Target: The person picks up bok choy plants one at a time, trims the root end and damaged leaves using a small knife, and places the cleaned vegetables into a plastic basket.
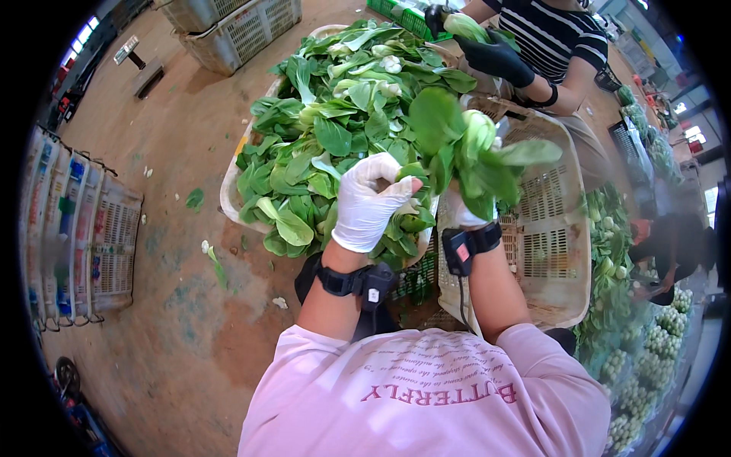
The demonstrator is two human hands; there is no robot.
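My right hand (466,211), in a white glove and mostly hidden behind leaves, grips a head of bok choy (478,137) with its pale base up and leaves spread outward. To its left, my left hand (369,199), also white-gloved, has its fingers curled and thumb and forefinger pinched. One bare fingertip pokes out of that glove. Green leaf shows right at the pinch, but whether it is held I cannot make out. Under and beyond my left hand, a big pale tub (231,186) is heaped with loose bok choy (333,137).
A pale plastic crate (544,251) stands by my right arm. Across from me, a person in black gloves (499,59) holds another bok choy. Stacked crates (247,34) stand far left, a crate (114,236) at left. Bagged greens (647,365) lie at right.
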